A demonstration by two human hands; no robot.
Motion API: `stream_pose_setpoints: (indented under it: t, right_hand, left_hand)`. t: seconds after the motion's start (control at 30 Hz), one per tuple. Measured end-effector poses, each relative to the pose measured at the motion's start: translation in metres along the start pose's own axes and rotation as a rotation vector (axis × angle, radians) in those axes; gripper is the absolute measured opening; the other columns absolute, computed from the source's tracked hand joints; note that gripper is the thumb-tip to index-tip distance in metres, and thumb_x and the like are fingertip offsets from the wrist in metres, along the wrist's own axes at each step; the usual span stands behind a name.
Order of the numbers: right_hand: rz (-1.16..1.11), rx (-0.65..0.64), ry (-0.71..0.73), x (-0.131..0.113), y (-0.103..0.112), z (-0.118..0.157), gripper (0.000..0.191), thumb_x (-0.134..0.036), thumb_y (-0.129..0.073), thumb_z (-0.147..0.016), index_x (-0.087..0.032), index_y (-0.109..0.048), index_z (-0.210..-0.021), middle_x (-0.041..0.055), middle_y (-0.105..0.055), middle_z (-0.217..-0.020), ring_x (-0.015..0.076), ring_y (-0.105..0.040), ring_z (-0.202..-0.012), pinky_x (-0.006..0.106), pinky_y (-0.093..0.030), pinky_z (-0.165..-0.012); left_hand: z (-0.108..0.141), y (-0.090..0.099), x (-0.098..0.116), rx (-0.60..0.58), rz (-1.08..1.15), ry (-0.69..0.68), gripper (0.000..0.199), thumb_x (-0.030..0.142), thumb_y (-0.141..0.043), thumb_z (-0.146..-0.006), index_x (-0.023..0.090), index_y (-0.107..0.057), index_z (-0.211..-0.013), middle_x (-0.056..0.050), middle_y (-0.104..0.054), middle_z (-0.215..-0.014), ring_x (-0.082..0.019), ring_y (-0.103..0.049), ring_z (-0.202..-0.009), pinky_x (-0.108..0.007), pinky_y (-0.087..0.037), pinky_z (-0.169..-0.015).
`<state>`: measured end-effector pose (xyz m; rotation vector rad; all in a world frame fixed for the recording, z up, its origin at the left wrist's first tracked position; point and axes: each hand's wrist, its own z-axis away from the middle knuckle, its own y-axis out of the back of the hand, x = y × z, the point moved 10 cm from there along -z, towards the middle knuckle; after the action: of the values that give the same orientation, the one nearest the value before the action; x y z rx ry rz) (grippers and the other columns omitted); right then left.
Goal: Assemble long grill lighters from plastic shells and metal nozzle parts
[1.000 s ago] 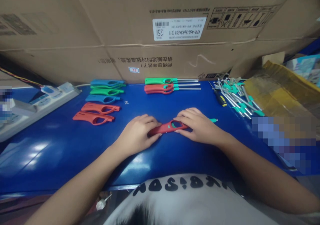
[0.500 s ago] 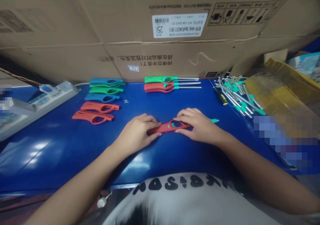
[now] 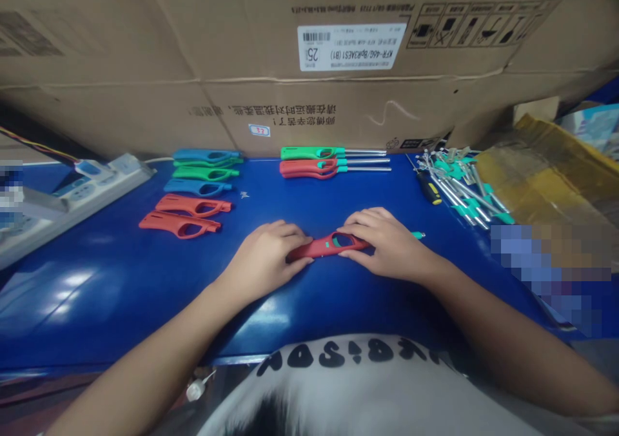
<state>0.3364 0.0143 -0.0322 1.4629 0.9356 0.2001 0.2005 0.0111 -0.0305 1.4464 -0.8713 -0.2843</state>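
Mid-bench, on the near side, the left hand (image 3: pixel 265 260) and right hand (image 3: pixel 387 246) clasp opposite ends of a red plastic utility-lighter body (image 3: pixel 325 247), holding it flat against the blue bench (image 3: pixel 97 307).

From the head — forward, down; near the workbench (image 3: pixel 97 313)

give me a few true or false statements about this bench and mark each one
1. The left hand and right hand both hold a red lighter body. True.
2. The left hand holds a screwdriver. False: a screwdriver with a yellow and black handle lies toward the far right of the blue bench, untouched.
3. Two red lighter shells lie left of the hands. True.
4. The power strip sits right of the hands. False: the power strip is at the left of the bench.
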Motion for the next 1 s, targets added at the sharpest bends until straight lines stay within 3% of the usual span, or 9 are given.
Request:
stream_pose_setpoints:
  t: [0.37, 0.57, 0.83, 1.0]
  right_hand:
    - [0.11, -0.03, -0.01, -0.001, -0.006, 0.001, 0.029, -0.036, -0.073, -0.088, -0.02, -0.069, -0.112, 0.0057, -0.069, -0.108, 0.0224, -0.062, -0.101, 0.038, -0.04, -0.09]
    - [0.318, 0.008, 0.114, -0.01, -0.01, 0.001, 0.036, -0.034, -0.062, -0.096, -0.012, -0.066, -0.123, 0.0112, -0.069, -0.109, 0.0237, -0.062, -0.097, 0.037, -0.04, -0.085]
    - [0.302, 0.089, 0.155, -0.013, 0.005, 0.003, 0.035, -0.039, -0.047, -0.104, -0.017, -0.069, -0.087, 0.0033, -0.07, -0.081, 0.017, -0.058, -0.073, 0.033, -0.033, -0.073]
    - [0.308, 0.05, 0.086, -0.009, 0.001, 0.002, 0.03, -0.038, -0.049, -0.103, -0.017, -0.068, -0.09, 0.0032, -0.072, -0.084, 0.018, -0.062, -0.075, 0.033, -0.033, -0.072]
  left_hand:
    - [0.002, -0.003, 0.004, 0.001, -0.051, -0.019, 0.022, 0.031, -0.067, -0.092, 0.019, -0.074, -0.11, -0.005, -0.071, -0.101, -0.022, -0.064, -0.09, -0.037, -0.052, -0.084]
    - [0.002, -0.004, 0.008, 0.057, -0.13, -0.062, 0.028, 0.03, -0.065, -0.092, 0.013, -0.071, -0.112, -0.009, -0.071, -0.099, -0.026, -0.064, -0.09, -0.038, -0.053, -0.079]
    - [0.001, 0.0, 0.009, 0.074, 0.115, -0.097, 0.028, 0.034, -0.048, -0.103, 0.015, -0.067, -0.111, -0.009, -0.069, -0.099, -0.021, -0.064, -0.091, -0.034, -0.052, -0.083]
    - [-0.002, -0.003, 0.008, 0.05, 0.111, -0.065, 0.028, 0.035, -0.045, -0.104, 0.015, -0.065, -0.106, -0.009, -0.068, -0.097, -0.022, -0.063, -0.088, -0.034, -0.051, -0.08]
